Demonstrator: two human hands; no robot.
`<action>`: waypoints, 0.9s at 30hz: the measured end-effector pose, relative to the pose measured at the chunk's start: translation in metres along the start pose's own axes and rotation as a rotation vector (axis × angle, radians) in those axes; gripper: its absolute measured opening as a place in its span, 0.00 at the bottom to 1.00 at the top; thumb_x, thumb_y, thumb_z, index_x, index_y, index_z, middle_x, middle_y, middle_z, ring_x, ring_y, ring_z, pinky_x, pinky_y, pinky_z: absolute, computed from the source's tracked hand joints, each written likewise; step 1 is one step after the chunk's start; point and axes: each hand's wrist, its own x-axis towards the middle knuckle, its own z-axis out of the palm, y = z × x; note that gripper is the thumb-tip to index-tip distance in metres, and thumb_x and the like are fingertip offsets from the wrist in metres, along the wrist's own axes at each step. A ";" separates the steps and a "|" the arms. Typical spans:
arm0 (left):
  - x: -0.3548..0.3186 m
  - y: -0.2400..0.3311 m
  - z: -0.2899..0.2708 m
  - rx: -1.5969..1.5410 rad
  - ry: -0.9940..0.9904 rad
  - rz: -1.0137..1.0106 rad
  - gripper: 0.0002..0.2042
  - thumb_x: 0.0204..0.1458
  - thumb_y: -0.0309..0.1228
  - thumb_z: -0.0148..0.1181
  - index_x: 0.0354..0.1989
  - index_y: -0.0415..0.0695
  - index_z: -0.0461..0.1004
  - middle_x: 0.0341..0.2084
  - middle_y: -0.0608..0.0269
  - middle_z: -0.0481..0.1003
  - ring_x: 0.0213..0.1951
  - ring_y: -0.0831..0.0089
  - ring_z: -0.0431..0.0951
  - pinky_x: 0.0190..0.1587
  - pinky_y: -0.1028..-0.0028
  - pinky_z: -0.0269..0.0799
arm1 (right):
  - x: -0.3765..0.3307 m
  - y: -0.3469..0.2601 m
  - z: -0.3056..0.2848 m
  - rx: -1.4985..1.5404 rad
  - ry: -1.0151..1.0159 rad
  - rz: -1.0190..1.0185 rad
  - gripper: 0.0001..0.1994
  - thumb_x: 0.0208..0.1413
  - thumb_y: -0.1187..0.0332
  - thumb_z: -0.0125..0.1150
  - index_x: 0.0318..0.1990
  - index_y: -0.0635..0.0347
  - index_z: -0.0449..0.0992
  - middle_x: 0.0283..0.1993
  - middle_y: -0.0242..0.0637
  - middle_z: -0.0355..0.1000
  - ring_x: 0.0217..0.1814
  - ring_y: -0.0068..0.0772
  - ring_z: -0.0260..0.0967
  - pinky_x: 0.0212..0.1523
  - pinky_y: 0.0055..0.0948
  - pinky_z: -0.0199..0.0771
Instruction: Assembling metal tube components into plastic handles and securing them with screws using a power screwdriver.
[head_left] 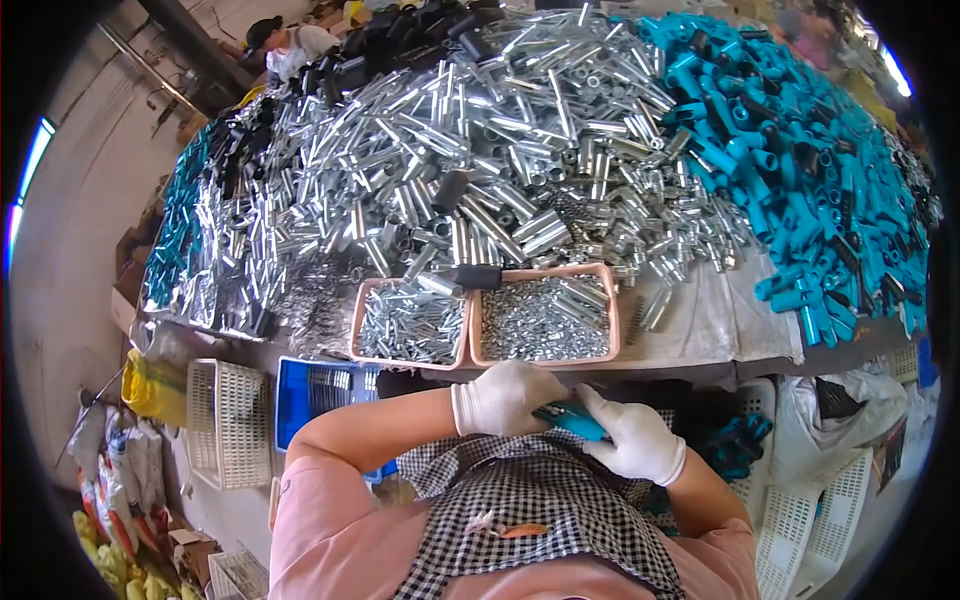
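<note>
Both white-gloved hands — left hand (503, 398), right hand (638, 438) — grip one teal plastic tube (572, 421); far heaps on the counter (700, 325) remain unworked

Both hands wear white gloves, the left hand (503, 398) and the right hand (637, 440) closed on a teal tube (572, 421) over a black-and-white checked apron (545, 510) and pink sleeves (315, 520). Two pink trays (471, 330) hold silver parts; the counter (700, 320) carries silver, teal and black tubes, with a blue crate (300, 395) and white baskets (228, 420) below.

A cloth-covered table (720, 330) stands on a pale concrete floor (70, 300), with white plastic crates (230, 420) beneath; daylight enters at the sides.
</note>
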 end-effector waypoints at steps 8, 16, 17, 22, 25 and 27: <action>0.000 0.001 -0.001 0.081 -0.003 0.080 0.18 0.36 0.33 0.71 0.39 0.44 0.79 0.32 0.58 0.78 0.35 0.58 0.79 0.39 0.62 0.76 | 0.005 -0.001 -0.001 0.111 -0.078 0.015 0.40 0.48 0.66 0.65 0.69 0.69 0.55 0.37 0.53 0.75 0.35 0.56 0.76 0.36 0.44 0.76; 0.032 -0.016 -0.033 0.404 0.210 -0.589 0.25 0.41 0.43 0.72 0.44 0.39 0.78 0.41 0.49 0.77 0.43 0.51 0.78 0.48 0.60 0.74 | -0.002 -0.001 -0.002 0.754 0.124 0.375 0.36 0.51 0.79 0.54 0.70 0.69 0.53 0.40 0.46 0.73 0.29 0.30 0.73 0.29 0.27 0.77; 0.025 -0.039 -0.025 0.412 0.213 -0.556 0.21 0.44 0.44 0.69 0.39 0.38 0.78 0.37 0.47 0.78 0.41 0.50 0.79 0.46 0.58 0.75 | -0.001 -0.002 0.004 0.935 0.197 0.406 0.35 0.50 0.81 0.52 0.69 0.68 0.54 0.39 0.43 0.72 0.23 0.25 0.69 0.22 0.22 0.72; 0.024 -0.056 -0.002 0.410 0.353 -0.474 0.11 0.50 0.37 0.60 0.26 0.40 0.76 0.26 0.49 0.77 0.35 0.50 0.79 0.41 0.55 0.75 | -0.005 -0.013 0.009 1.158 0.276 0.520 0.33 0.54 0.75 0.50 0.70 0.66 0.54 0.40 0.45 0.72 0.24 0.27 0.70 0.21 0.26 0.74; 0.014 -0.058 -0.007 0.486 0.380 -0.450 0.11 0.52 0.37 0.59 0.26 0.41 0.76 0.25 0.53 0.76 0.33 0.53 0.79 0.39 0.57 0.75 | -0.004 -0.019 0.008 1.227 0.263 0.522 0.34 0.56 0.71 0.54 0.70 0.67 0.53 0.42 0.45 0.73 0.27 0.28 0.72 0.25 0.25 0.74; 0.008 -0.063 -0.009 0.574 0.442 -0.352 0.10 0.53 0.36 0.59 0.28 0.43 0.78 0.24 0.56 0.75 0.31 0.55 0.78 0.37 0.58 0.74 | 0.000 -0.021 0.014 1.379 0.250 0.528 0.33 0.57 0.70 0.54 0.70 0.66 0.54 0.43 0.45 0.73 0.27 0.29 0.72 0.24 0.27 0.74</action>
